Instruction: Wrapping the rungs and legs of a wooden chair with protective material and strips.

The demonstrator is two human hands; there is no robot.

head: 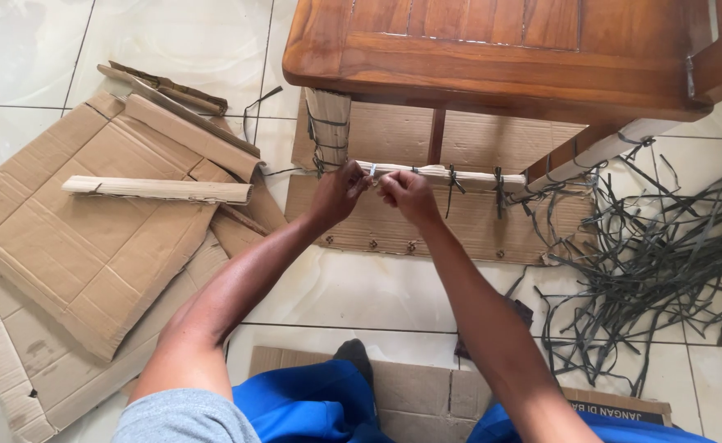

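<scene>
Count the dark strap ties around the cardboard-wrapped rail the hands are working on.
3 visible: one at the hands, between left hand and right hand; one mid-rail; one near the right end. The hands may hide more. The wrapped leg has its own straps.

both hands [375, 190] at cardboard-wrapped rail [443, 175] under table [492, 57]

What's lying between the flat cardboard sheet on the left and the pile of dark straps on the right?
In the head view: both hands, left hand and right hand, on the cardboard-wrapped rail under the wooden furniture.
</scene>
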